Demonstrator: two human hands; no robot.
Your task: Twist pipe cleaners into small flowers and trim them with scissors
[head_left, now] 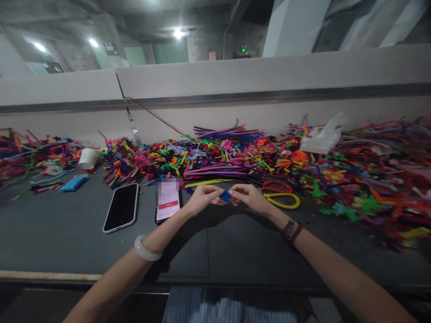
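Between my fingertips is a small blue fuzzy piece [225, 195], which looks like bent pipe cleaner. My left hand [206, 198] pinches it from the left, and my right hand [248, 197] pinches it from the right. Both hands hover above the dark table, so the fingers partly cover the piece and its exact shape is hard to make out. Just behind them lie long purple and pink pipe cleaners [218, 172] and a yellow one [207, 182]. Close to my right hand rest scissors with red and yellow handles [284, 200].
A black-screened phone [121, 208] and a lit phone [168, 204] lie left of my hands. Heaps of coloured pipe cleaners [131, 161] line the low partition [215, 78]. A paper cup [88, 158], a blue packet [74, 183] and a white plastic bag [323, 137] sit among them.
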